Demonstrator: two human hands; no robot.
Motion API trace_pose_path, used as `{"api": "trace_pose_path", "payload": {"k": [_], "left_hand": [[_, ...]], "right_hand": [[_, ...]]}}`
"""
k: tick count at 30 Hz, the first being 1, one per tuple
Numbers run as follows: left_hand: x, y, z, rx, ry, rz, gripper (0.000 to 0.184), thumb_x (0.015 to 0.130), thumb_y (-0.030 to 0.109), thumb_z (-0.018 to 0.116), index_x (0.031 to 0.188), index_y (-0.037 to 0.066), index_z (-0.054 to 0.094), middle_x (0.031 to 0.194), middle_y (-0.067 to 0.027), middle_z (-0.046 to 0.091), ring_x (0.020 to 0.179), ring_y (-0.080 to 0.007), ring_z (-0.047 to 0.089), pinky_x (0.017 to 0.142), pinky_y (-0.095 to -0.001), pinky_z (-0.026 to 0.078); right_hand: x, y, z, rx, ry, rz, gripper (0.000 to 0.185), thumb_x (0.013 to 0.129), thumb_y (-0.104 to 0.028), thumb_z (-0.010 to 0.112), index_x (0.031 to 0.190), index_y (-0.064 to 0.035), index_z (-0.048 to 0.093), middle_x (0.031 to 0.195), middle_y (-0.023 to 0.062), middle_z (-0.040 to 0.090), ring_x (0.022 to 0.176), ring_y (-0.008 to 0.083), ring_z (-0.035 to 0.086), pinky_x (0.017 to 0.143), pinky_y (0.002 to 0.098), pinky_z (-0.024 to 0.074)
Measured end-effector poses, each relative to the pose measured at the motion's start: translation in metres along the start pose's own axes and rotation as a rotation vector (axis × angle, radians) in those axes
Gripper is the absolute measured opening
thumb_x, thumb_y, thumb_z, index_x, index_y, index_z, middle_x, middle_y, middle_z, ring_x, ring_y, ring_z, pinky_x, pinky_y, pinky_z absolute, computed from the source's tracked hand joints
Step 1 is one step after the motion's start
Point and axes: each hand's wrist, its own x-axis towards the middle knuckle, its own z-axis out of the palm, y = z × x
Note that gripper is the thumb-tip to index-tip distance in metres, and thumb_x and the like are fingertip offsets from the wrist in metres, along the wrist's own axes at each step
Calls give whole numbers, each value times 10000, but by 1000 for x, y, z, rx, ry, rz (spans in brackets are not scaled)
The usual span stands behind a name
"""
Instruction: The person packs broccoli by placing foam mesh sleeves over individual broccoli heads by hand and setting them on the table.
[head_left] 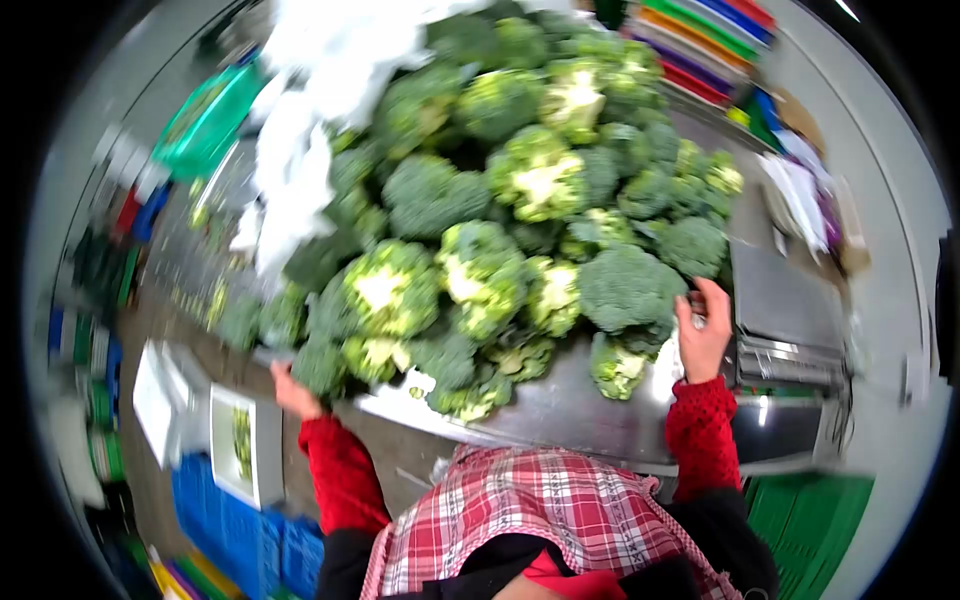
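Dial: centred on the heap, twelve pointing away from the person.
Broccoli heap (540, 180): fills the middle of the steel table (545, 400); crowns piled on one another, some dome up, others showing pale cut stems.
Right hand (707, 335): at four o'clock, half open, fingers bent and thumb apart from them; no firm hold visible. Thumb side sits at the edge of the large crown (632, 288); whether skin meets floret, cannot tell.
Left hand (297, 393): at eight o'clock, by the table's near edge, just beside the corner crown (320, 368). Fingers blurred and partly hidden; how far open, or whether it grips anything, cannot tell.
Small crown (617, 367): five o'clock, on bare steel near the front edge, below the large one, stem side showing.
Step in hand: judged as handling crowns at the heap's near edge, one hand toward each end; no crown looks lifted.
Next move: probably calls for the right fingers to wrap the large crown's outer side and bear it up from below, gently, as its neighbours lean close and could roll.
Front edge: the small crown looks the likeliest to be knocked off.
White plastic (310, 120): ten to eleven o'clock, draped against the heap.
Foam box (268, 455): eight o'clock, below table level, greens inside.
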Motion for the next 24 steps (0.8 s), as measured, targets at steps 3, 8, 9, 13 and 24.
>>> {"api": "trace_pose_path", "payload": {"k": [3,8,9,13,24], "left_hand": [[3,3,-22,-75,-51,-412,502,922,470,518,792,1,639,690,-15,568,642,-141,524,621,-304,439],[-23,104,-32,427,71,48,645,791,406,706,1230,-30,522,1202,-208,567,1123,-313,541,970,-381,404],[-10,127,-31,332,84,306,621,766,332,740,1230,-22,526,1218,-205,554,1150,-317,520,985,-379,395],[26,240,12,153,-57,888,770,677,165,768,1349,47,412,1384,-194,417,1267,-328,418,1032,-410,353],[117,276,40,-97,-323,1029,312,885,58,616,1183,-28,581,1175,-157,599,1075,-261,566,937,-354,427]], "right_hand": [[2,-53,14,94,17,-160,361,771,14,666,1123,-5,589,1160,148,566,996,263,574,813,326,467],[-5,-150,54,308,-238,-598,375,707,-15,711,1067,-7,606,1073,159,601,942,302,603,814,354,490],[-6,-167,64,373,-272,-641,368,703,-22,717,1055,-7,611,1055,158,604,923,304,608,796,358,497],[-23,-212,97,470,-295,-739,360,688,-70,736,1028,-29,628,1023,153,617,849,298,622,719,366,516],[-12,-7,1,-306,242,-282,490,726,-136,695,1183,-58,537,1231,153,495,1026,334,536,853,425,459]]}}
